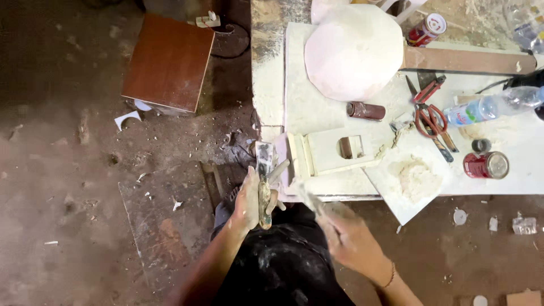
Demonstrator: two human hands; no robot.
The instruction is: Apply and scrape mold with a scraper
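Dusty white worktable point(317, 107) over dirt floor point(68, 170); left hand point(252, 201) grips a putty knife point(264, 181), right hand point(348, 238) a blurred scraper point(309, 198).

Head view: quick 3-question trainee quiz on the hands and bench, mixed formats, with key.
1. True or false: the left hand holds a putty knife.
2. The red-handled scissors lie: A) on the floor B) on the white bench C) in the right hand.
3. Fill in: the heap of pale plaster sits on a white ____.

Key: 1 true; 2 B; 3 board.
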